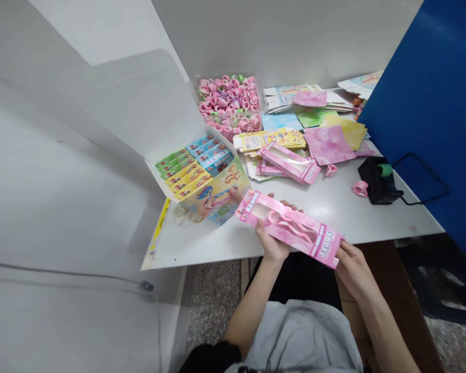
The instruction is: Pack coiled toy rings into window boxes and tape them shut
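Pink windowed box (321,239) gripped by left hand (274,246) and right hand (356,270), long axis slanting toward display carton (218,199), ahead-left of nearer left hand.

Glossy pink cardboard box (322,233) with clear plastic window; smooth white tabletop (213,243); grey cloth apron (303,334).

Light grey garment (314,331) on the torso, soft folds, thin dark cord (272,347) down the front. Black sleeve (213,356) on left arm, ends near elbow. Black legwear (308,282). Left hand (272,242), right hand (354,268) bare.
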`<state>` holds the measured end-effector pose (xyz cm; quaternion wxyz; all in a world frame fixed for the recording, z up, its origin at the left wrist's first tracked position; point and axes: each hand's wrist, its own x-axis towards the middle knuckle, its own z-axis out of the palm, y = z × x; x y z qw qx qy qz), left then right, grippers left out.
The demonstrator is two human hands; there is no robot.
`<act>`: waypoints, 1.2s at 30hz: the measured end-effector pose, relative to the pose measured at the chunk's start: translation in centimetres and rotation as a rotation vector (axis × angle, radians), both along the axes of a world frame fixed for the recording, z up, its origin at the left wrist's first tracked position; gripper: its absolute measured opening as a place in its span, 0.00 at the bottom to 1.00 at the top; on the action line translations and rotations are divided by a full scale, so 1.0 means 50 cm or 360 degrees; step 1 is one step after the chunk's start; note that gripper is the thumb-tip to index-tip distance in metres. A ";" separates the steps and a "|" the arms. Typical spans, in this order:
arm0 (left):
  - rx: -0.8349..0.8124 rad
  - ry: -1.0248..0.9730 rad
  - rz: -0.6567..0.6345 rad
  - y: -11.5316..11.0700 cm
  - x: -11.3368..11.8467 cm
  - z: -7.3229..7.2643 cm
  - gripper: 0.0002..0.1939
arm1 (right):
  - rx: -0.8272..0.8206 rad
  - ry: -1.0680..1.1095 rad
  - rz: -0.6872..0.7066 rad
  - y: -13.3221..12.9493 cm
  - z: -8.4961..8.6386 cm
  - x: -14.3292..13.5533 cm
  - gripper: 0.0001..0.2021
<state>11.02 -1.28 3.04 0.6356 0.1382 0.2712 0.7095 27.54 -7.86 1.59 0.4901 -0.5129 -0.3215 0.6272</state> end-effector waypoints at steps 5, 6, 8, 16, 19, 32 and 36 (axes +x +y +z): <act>0.0074 0.0075 -0.0023 0.002 0.003 0.009 0.43 | -0.0120 0.0107 0.0043 -0.001 0.001 -0.004 0.20; 0.0087 0.0069 -0.0031 0.001 0.004 0.010 0.43 | -0.0131 0.0151 0.0059 -0.001 -0.002 -0.004 0.19; 0.0109 0.0057 -0.0028 0.000 0.007 0.008 0.42 | -0.0144 0.0208 0.0080 -0.002 -0.009 -0.006 0.18; 0.0305 0.0033 -0.0067 -0.016 0.028 -0.003 0.34 | -0.0142 0.0117 0.0087 0.002 -0.021 -0.023 0.17; 0.0353 0.0008 -0.0062 -0.016 0.030 0.004 0.33 | -0.0150 0.0080 0.0137 0.004 -0.018 -0.024 0.21; 0.0139 -0.0002 0.0090 -0.019 0.040 0.007 0.35 | 0.0263 -0.0071 0.0164 0.025 -0.020 -0.024 0.20; 0.0155 0.0016 0.0121 -0.023 0.039 0.009 0.34 | 0.0200 -0.0124 0.0287 0.028 -0.012 -0.009 0.17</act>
